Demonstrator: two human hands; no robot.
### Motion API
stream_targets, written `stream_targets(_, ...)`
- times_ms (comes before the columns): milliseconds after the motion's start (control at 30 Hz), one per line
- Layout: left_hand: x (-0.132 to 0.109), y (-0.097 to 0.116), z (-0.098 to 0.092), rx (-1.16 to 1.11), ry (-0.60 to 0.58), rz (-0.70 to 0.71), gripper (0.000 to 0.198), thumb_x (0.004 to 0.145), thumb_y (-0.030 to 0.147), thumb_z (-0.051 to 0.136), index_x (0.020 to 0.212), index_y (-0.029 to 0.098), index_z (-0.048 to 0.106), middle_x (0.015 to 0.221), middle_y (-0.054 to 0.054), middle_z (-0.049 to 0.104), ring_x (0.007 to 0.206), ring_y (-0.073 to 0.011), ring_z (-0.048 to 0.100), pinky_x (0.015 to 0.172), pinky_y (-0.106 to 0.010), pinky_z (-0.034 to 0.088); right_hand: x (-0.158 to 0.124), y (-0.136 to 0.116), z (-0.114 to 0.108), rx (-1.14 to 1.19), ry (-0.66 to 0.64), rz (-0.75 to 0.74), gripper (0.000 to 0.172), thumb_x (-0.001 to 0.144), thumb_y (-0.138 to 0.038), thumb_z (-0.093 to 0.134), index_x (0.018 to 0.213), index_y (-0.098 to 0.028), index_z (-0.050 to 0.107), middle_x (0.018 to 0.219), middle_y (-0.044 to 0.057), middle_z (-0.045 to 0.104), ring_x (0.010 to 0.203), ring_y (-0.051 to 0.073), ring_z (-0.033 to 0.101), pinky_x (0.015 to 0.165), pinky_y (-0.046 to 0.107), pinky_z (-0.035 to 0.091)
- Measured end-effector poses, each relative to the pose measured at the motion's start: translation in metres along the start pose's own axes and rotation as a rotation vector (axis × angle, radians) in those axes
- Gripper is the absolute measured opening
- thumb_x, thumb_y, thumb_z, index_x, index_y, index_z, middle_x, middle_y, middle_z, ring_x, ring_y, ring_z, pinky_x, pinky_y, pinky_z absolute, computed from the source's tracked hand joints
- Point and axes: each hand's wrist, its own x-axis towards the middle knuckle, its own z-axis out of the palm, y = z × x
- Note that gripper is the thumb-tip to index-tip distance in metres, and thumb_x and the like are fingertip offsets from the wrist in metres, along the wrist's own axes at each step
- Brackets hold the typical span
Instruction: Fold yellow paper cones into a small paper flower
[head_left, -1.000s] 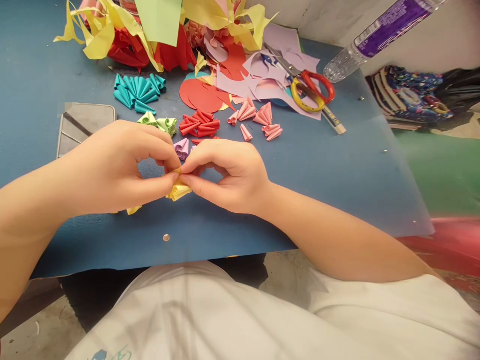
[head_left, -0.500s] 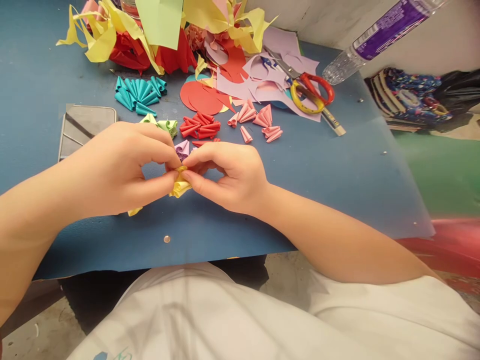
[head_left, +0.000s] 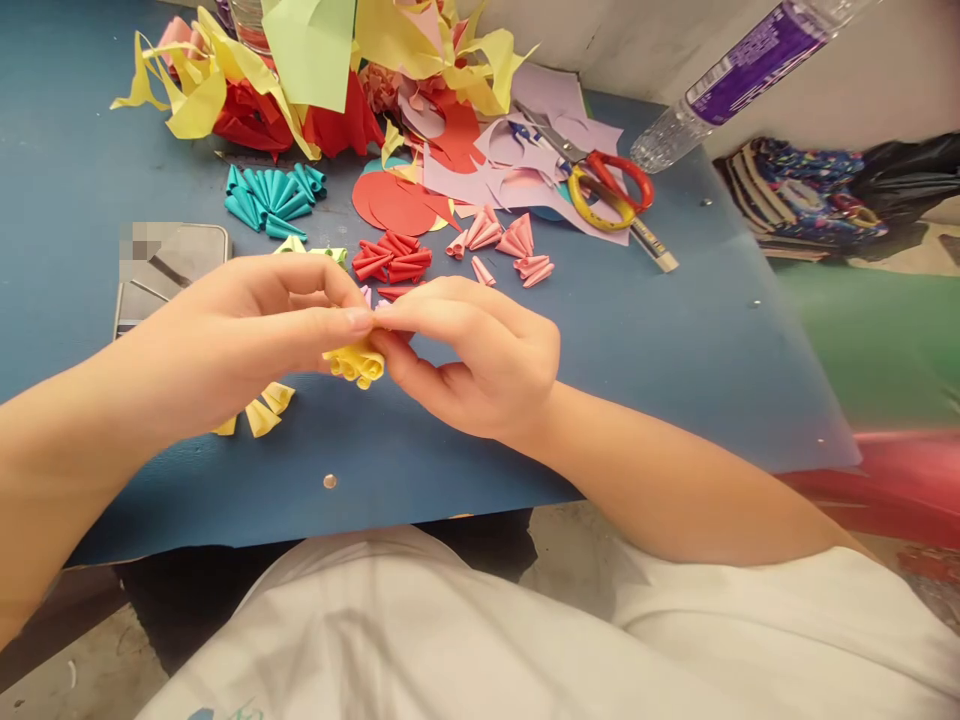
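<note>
My left hand and my right hand meet fingertip to fingertip above the blue table. Between and just under their pinched fingers is a bunch of rolled yellow paper cones, its open ends facing me. The exact grip at the tips is partly hidden. Several loose yellow paper cones lie by my left wrist. Beyond my fingers sit a pile of red paper cones, some pink paper cones, teal paper cones and partly covered light green ones. Purple cones barely show behind my fingertips.
A phone lies beside my left hand. Scissors rest on purple paper scraps at the back right, near a tilted plastic bottle. Yellow and red paper scraps heap at the back. The table's front edge is close to me.
My left thumb has moved up to meet my right fingertips, and the yellow bunch now shows more of its rolled ends. More loose yellow cones show under my left wrist. The view has shifted slightly.
</note>
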Motion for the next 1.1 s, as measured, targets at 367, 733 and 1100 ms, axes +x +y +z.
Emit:
stream_targets(367, 0.005, -0.007, 0.000, -0.391, -0.108, -0.169, 0.019, 0.090, 0.032, 0.088, 0.096, 0.015, 0.083, 0.089, -0.005, 0.080, 0.086, -0.0173, 0.077, 0.083, -0.028, 0.063, -0.001, 0.010, 0.004, -0.051, 0.158, -0.137, 0.012, 0.101, -0.011, 0.071, 0.108, -0.019, 0.066, 0.087, -0.004, 0.077, 0.076, 0.009, 0.076, 0.073, 0.022, 0.069)
stream_targets(733, 0.006, -0.006, 0.000, -0.395, -0.076, -0.156, 0.013, 0.090, 0.027, 0.088, 0.096, 0.017, 0.083, 0.091, -0.003, 0.083, 0.090, -0.0163, 0.079, 0.079, -0.023, 0.063, 0.002, 0.003, 0.000, -0.055, 0.117, -0.096, 0.025, 0.098, -0.004, 0.073, 0.117, -0.018, 0.066, 0.091, -0.003, 0.080, 0.079, 0.009, 0.075, 0.078, 0.025, 0.069)
stream_targets(1100, 0.007, -0.010, 0.002, -0.410, -0.049, -0.138, 0.012, 0.093, 0.027, 0.086, 0.094, 0.016, 0.082, 0.090, -0.004, 0.081, 0.088, -0.0165, 0.078, 0.085, -0.029, 0.065, 0.003, -0.001, -0.001, -0.119, 0.085, -0.019, 0.026, 0.099, -0.007, 0.074, 0.117, -0.024, 0.067, 0.096, -0.003, 0.084, 0.086, 0.010, 0.080, 0.085, 0.023, 0.070)
